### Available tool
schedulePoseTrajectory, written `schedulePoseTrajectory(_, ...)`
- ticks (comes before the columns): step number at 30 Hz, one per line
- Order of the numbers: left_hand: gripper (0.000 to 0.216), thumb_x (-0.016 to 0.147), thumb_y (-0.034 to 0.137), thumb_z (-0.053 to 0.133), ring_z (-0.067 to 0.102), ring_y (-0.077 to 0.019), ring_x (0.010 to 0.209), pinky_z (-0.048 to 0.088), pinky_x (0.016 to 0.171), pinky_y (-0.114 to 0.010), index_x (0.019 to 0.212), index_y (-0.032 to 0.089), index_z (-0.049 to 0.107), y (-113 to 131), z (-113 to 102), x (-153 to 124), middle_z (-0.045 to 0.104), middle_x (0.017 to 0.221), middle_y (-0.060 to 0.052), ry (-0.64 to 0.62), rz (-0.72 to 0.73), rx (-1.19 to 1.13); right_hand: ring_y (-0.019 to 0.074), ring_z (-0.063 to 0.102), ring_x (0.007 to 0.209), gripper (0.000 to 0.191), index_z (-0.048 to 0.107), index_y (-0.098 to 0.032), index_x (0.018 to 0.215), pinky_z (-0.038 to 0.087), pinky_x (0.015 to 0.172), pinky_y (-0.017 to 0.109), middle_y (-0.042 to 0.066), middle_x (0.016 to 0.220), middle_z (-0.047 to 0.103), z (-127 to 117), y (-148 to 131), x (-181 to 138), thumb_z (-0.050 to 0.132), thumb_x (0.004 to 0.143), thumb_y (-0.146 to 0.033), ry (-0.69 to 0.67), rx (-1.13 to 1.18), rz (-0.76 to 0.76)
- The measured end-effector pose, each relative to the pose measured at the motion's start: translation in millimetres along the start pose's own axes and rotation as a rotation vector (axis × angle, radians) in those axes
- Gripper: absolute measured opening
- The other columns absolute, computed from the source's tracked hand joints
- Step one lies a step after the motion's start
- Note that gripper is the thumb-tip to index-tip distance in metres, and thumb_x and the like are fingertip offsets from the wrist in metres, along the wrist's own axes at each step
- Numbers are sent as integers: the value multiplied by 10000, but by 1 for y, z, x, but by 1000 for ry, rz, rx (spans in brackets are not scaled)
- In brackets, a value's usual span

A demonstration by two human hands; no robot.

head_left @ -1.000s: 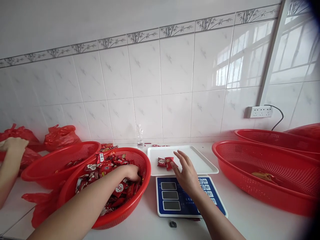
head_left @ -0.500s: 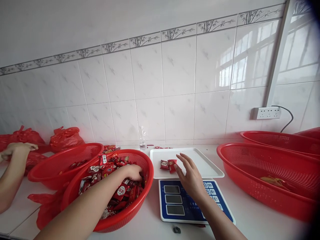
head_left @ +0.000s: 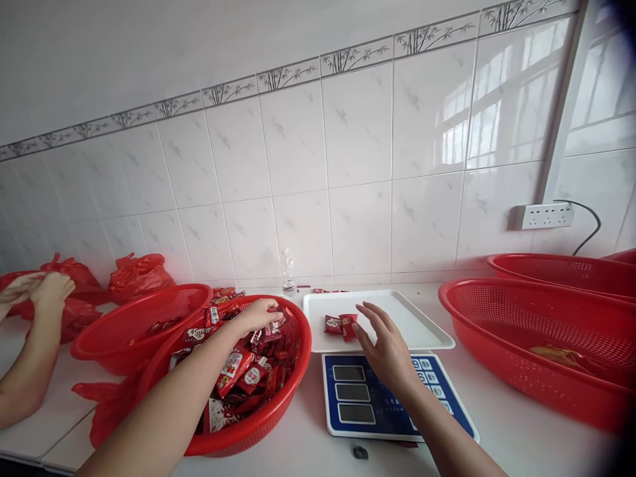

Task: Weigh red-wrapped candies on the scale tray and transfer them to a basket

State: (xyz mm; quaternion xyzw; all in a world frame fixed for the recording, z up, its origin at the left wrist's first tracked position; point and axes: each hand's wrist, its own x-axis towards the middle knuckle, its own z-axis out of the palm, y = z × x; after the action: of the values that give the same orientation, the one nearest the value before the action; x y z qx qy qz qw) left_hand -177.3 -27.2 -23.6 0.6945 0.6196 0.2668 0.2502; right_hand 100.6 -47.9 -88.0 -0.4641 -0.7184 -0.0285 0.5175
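Note:
My left hand (head_left: 261, 315) is over the far side of a red plastic basket (head_left: 301, 371) heaped with small wrapped candies (head_left: 236, 371). Its fingers are closed on red candy packets (head_left: 273, 329); how many is unclear. My right hand (head_left: 385, 344) hovers with fingers spread above the near edge of a white scale tray (head_left: 387, 308), holding nothing. Two red candy packets (head_left: 340, 324) lie on that tray, just left of my right fingertips. Below the tray, the blue scale panel (head_left: 382, 397) with three blank displays is partly covered by my right hand and forearm.
To the left are another red basket (head_left: 94, 341) and tied red plastic bags (head_left: 139, 275). A co-worker's hands (head_left: 44, 291) are at the far left. Large red baskets (head_left: 497, 338) stand at the right. A clear bottle (head_left: 288, 275) and a power strip (head_left: 544, 216) are by the wall.
My left hand has risen out of the candies with packets in its fingers. My right hand stays spread over the tray. The view has shifted slightly.

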Motion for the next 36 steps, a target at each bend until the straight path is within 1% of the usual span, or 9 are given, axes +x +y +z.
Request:
schedulePoseTrajectory(5, 193, 692, 306, 556, 540, -129, 633, 405, 560, -231, 804, 153, 523, 3, 3, -2, 592, 745, -6, -7, -28, -123, 247, 507, 1106, 363, 514, -237, 1160, 459, 861, 443, 97, 1224, 524, 0, 1, 0, 412, 857, -408, 21, 16, -11)
schedulePoseTrajectory(11, 152, 712, 262, 518, 563, -149, 703, 418, 611, -240, 814, 152, 545, 9, 2, -6, 607, 767, -14, 11, -2, -41, 239, 503, 1110, 369, 512, -231, 1169, 449, 886, 437, 94, 1230, 520, 0, 2, 0, 410, 860, -404, 14, 10, 0)
schedulePoseTrajectory(16, 159, 707, 200, 505, 569, -160, 858, 420, 737, -248, 845, 148, 564, 8, 1, -6, 627, 906, -46, 12, 36, -22, 244, 511, 1102, 362, 528, -228, 1153, 451, 882, 440, 100, 1217, 532, 0, 1, 1, 414, 857, -401, 40, 17, -12)
schedulePoseTrajectory(18, 191, 703, 209, 514, 573, -164, 846, 424, 708, -248, 877, 146, 563, 7, 2, -6, 626, 913, -54, 5, 20, -20, 242, 509, 1105, 363, 529, -227, 1154, 449, 887, 436, 98, 1219, 531, -1, 1, 1, 414, 856, -400, 36, 17, -3)
schedulePoseTrajectory(21, 208, 696, 232, 523, 574, -160, 782, 417, 624, -232, 884, 148, 558, 4, 3, -5, 622, 856, -45, 3, 12, 1, 244, 508, 1106, 366, 529, -228, 1156, 449, 886, 440, 96, 1221, 530, -1, 1, 2, 412, 855, -400, 23, 15, 15)
schedulePoseTrajectory(26, 243, 692, 283, 533, 540, -122, 611, 376, 513, -214, 902, 161, 544, 0, 3, -2, 605, 825, -26, 1, -16, -4, 246, 512, 1105, 364, 530, -235, 1158, 458, 872, 441, 94, 1221, 533, -2, -1, 2, 419, 852, -398, 21, 12, 25)
schedulePoseTrajectory(28, 256, 686, 299, 544, 531, -119, 591, 376, 513, -217, 901, 162, 545, 0, 2, -1, 599, 798, -17, 13, -23, -9, 244, 516, 1102, 360, 534, -239, 1153, 460, 870, 438, 92, 1216, 539, -2, -1, 2, 424, 849, -398, 29, 11, 22)
schedulePoseTrajectory(31, 243, 679, 295, 558, 544, -127, 634, 396, 562, -222, 881, 158, 556, 3, -1, -1, 599, 778, -8, 62, -3, -8, 241, 521, 1096, 359, 535, -242, 1154, 457, 875, 437, 90, 1210, 544, -2, -1, 2, 424, 850, -399, 42, 13, 13)
schedulePoseTrajectory(36, 232, 709, 319, 553, 577, -139, 672, 415, 577, -220, 887, 170, 565, 15, -10, -6, 630, 783, -10, 156, -34, -61, 241, 519, 1093, 360, 532, -243, 1158, 458, 873, 433, 87, 1217, 540, -2, -1, 2, 417, 854, -397, 37, 7, 20)
